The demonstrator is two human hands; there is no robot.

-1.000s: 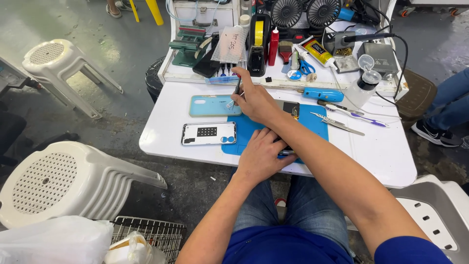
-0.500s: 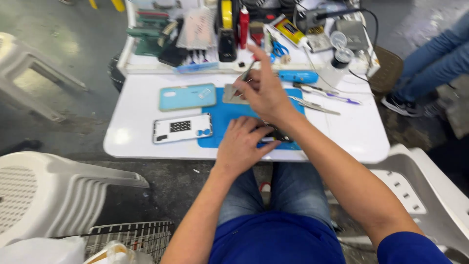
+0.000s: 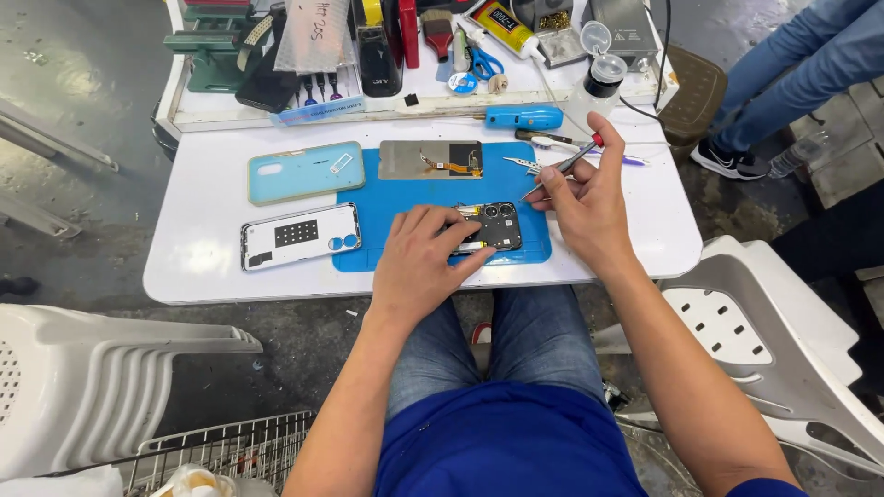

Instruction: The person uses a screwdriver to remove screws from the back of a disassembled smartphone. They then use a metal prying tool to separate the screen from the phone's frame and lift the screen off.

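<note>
Small white table (image 3: 198, 267) with a blue rubber work mat (image 3: 387, 221) at its middle. On the mat's far edge lies a detached grey phone screen panel (image 3: 430, 158) with an orange flex cable. Left of the mat: a pale teal phone case (image 3: 305, 171), and nearer, a white phone back frame (image 3: 299, 236) with black patches. Metal tweezers (image 3: 521, 164) lie just right of the screen panel; a blue-handled screwdriver (image 3: 522, 117) sits beyond them, nothing between it and the hands.

Far side – a white tray shelf (image 3: 184, 109) crowded with tools: blue-handled scissors (image 3: 481, 63), a yellow glue tube (image 3: 502, 25), a brush (image 3: 439, 22), a black device (image 3: 378, 61), a clear packet (image 3: 313, 35). A clear bottle with a black cap (image 3: 599, 85) stands at the right end. White plastic chairs (image 3: 110, 368) flank the table; another person's jeans and shoe (image 3: 727, 158) show far right.

Opened black phone body (image 3: 488, 225) with its camera cluster exposed lies on the mat's near right part. Left hand (image 3: 419, 262) lies flat over its left portion, fingers loosely together and pressing it down. Right hand (image 3: 589, 198) is just right of the phone, thumb and fingers pinched on a thin red-tipped screwdriver (image 3: 564, 166) – tip angled towards the phone's far right corner; contact can't be made out.
</note>
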